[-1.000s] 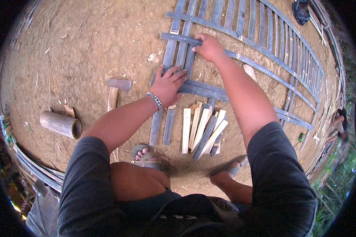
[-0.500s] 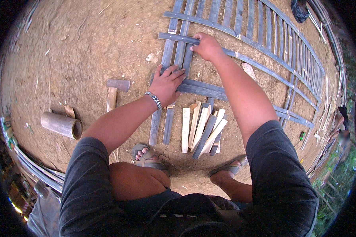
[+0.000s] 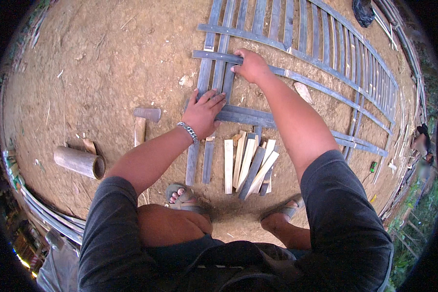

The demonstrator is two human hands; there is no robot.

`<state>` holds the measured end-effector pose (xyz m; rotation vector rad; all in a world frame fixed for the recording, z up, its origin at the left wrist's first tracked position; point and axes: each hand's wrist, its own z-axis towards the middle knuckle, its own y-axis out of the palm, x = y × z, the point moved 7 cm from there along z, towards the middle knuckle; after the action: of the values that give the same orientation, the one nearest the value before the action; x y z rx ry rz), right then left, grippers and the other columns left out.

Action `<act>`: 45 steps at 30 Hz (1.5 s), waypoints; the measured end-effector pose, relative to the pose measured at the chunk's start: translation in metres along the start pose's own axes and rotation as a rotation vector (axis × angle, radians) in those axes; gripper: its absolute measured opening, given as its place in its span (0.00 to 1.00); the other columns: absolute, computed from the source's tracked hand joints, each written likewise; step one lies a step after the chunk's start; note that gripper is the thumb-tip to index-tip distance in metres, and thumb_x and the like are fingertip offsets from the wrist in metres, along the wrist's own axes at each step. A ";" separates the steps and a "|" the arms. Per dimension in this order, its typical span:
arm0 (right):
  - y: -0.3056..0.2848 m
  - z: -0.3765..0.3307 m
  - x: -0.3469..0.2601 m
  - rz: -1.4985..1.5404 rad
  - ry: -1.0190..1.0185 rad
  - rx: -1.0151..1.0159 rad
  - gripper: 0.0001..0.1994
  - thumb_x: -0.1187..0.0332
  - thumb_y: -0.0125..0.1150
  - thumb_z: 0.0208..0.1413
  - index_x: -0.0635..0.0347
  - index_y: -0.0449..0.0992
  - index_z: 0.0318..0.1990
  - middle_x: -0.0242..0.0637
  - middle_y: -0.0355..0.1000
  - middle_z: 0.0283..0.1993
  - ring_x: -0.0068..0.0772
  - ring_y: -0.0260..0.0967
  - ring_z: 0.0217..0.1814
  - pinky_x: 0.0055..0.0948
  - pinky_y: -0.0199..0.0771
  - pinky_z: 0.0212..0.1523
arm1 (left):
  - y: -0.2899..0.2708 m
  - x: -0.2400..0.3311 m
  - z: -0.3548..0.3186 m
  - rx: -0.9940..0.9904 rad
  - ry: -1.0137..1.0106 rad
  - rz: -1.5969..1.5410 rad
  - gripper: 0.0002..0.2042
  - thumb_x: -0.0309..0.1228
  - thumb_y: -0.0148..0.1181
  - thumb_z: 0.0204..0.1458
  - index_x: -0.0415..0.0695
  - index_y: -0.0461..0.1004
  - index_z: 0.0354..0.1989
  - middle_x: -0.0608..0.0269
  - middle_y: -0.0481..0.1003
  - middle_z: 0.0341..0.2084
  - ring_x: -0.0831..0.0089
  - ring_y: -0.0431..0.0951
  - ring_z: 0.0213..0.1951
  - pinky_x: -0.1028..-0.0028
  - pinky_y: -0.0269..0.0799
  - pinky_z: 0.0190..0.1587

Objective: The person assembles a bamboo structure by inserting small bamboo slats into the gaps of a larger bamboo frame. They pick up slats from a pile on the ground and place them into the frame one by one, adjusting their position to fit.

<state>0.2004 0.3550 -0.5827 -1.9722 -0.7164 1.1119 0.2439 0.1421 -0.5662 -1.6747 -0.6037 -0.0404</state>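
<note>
The right hand's fingers [image 3: 239, 52] are closing around the strip [image 3: 218, 56], thumb on the near side; this right hand [image 3: 252, 66] is grasping it where it is crossing the slats [image 3: 205, 75]. The left hand [image 3: 203, 114] is lying palm down, its fingers spreading over the slats and not clenching, its thumb pointing toward the lower rail [image 3: 248, 116]. A chain bracelet [image 3: 188, 131] is circling that wrist.

The strip is running out past the right hand, curving off to the right, below the upper rail [image 3: 267, 40]. Beyond, a row of thinner bars [image 3: 326, 36] is filling the frame's far part, all of it lying on bare ground [image 3: 107, 73].

Nearer the person, a loose pile of sticks [image 3: 250, 163], pale and dark, is sitting between the forearms. A hatchet [image 3: 148, 114] is lying left of the left hand, and a hollow tube [image 3: 77, 161] is resting farther left. The person's sandals [image 3: 182, 198] are standing just below the sticks, well apart. A black bag [image 3: 362, 13] is slumping at the far right.
</note>
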 end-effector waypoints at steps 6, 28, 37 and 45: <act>-0.002 -0.005 -0.005 -0.036 -0.043 0.003 0.22 0.59 0.71 0.50 0.55 0.77 0.51 0.46 0.76 0.49 0.50 0.73 0.53 0.44 0.72 0.55 | 0.000 0.001 -0.001 -0.012 -0.010 -0.001 0.34 0.42 0.66 0.49 0.50 0.64 0.67 0.70 0.57 0.70 0.66 0.50 0.73 0.46 0.42 0.73; -0.046 0.009 0.001 -0.216 0.202 0.465 0.23 0.53 0.51 0.64 0.47 0.67 0.64 0.45 0.56 0.71 0.50 0.51 0.73 0.60 0.48 0.69 | 0.001 -0.003 0.000 0.003 0.006 -0.023 0.35 0.43 0.66 0.48 0.50 0.63 0.67 0.71 0.57 0.70 0.66 0.51 0.72 0.44 0.41 0.72; -0.026 0.021 0.009 -0.322 0.142 0.450 0.26 0.57 0.47 0.66 0.43 0.56 0.70 0.42 0.48 0.75 0.47 0.43 0.78 0.65 0.31 0.74 | 0.005 -0.007 0.002 -0.015 0.030 -0.075 0.36 0.43 0.66 0.46 0.50 0.63 0.67 0.68 0.57 0.70 0.63 0.51 0.72 0.42 0.39 0.71; -0.026 0.024 0.015 -0.280 0.193 0.414 0.26 0.57 0.46 0.65 0.41 0.56 0.71 0.37 0.46 0.75 0.43 0.41 0.78 0.61 0.27 0.75 | 0.005 -0.007 0.005 -0.032 0.059 -0.056 0.34 0.46 0.62 0.50 0.50 0.64 0.66 0.66 0.57 0.70 0.62 0.50 0.73 0.40 0.38 0.71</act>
<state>0.1831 0.3889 -0.5760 -1.5475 -0.5826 0.8112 0.2386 0.1441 -0.5746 -1.6817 -0.6080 -0.1398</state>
